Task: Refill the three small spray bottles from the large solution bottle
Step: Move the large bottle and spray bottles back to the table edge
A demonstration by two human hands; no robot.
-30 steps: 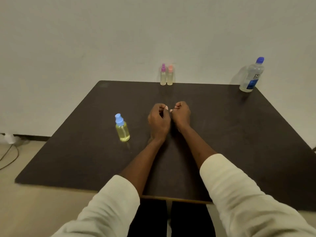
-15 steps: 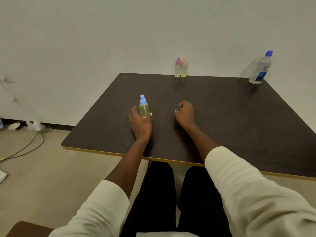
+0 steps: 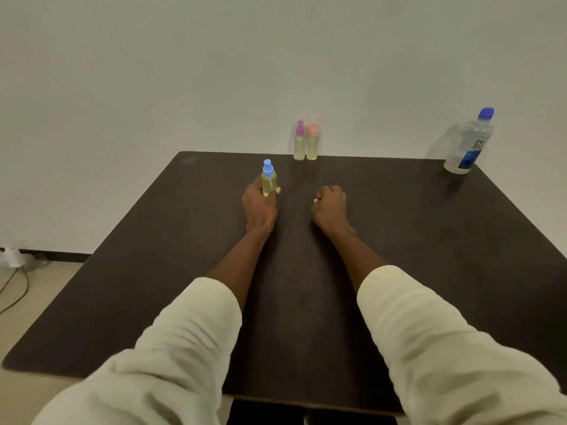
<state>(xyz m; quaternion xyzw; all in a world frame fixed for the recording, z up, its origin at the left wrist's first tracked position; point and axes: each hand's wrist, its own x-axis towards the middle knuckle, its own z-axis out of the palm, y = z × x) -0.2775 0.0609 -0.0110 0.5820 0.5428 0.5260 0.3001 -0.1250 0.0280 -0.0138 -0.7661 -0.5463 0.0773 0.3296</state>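
My left hand (image 3: pixel 260 207) is wrapped around a small spray bottle with a blue cap (image 3: pixel 268 178), upright and holding yellowish liquid, out on the dark table (image 3: pixel 429 256). My right hand (image 3: pixel 329 207) rests on the table as a loose fist, holding nothing. Two more small spray bottles stand side by side at the far edge: one with a purple cap (image 3: pixel 299 141) and one with a pink cap (image 3: pixel 312 142). The large clear solution bottle (image 3: pixel 469 142), blue-capped with a blue label, stands at the far right corner.
A plain white wall rises right behind the table's far edge. Cables (image 3: pixel 15 286) and a white plug lie on the floor at the left. My legs show below the table's near edge.
My left hand went left from beside the right hand, took hold of the blue-capped bottle and carried it forward toward the table's middle. The right hand stayed in a fist. The camera view shifted.
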